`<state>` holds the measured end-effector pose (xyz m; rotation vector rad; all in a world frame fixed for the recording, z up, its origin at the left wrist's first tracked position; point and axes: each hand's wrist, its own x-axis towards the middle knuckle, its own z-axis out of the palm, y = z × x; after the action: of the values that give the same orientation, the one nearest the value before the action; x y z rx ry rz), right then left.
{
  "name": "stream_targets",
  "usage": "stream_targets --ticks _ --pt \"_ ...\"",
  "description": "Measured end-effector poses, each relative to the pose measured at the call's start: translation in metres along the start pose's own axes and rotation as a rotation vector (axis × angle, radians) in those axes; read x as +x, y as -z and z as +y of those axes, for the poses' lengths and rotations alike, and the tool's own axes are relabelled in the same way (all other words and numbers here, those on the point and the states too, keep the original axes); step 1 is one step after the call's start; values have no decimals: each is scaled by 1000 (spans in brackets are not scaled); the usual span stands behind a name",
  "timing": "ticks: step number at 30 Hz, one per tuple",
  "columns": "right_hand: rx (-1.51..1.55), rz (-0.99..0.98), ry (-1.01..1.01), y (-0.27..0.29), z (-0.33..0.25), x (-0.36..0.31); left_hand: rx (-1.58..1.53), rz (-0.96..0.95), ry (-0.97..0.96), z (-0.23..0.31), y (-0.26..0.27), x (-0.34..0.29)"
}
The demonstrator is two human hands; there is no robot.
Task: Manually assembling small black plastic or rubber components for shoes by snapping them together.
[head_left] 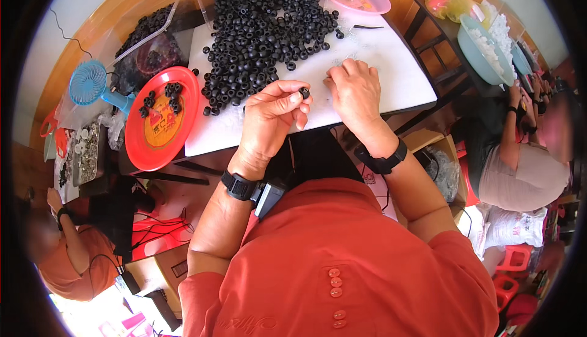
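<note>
Few bead clusters (174,96) seem finished; most black beads (260,31) lie loose toward the far edge.
Left hand (268,116) pinches one smooth, round, holed bead (304,93) above the white table (391,89); right hand (356,94) half-curled, contents unclear; clusters sit on the shiny red plastic plate (137,149) by the left edge.

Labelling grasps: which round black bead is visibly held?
The round black bead pinched in the left hand, apart from the heap of black beads on the white tabletop.
</note>
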<state>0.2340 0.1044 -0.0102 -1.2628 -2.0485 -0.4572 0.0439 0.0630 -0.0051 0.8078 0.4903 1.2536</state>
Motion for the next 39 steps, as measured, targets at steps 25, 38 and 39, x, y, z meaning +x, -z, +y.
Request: stream_targets --ticks 25,38,39 --pt "-65 -52 62 4 1 2 3 3 58 0 -3 -3" --pt "734 -112 -197 35 -11 19 73 96 126 3 -11 -2" --pt "724 -122 -146 36 -13 20 73 107 125 3 -12 -2"
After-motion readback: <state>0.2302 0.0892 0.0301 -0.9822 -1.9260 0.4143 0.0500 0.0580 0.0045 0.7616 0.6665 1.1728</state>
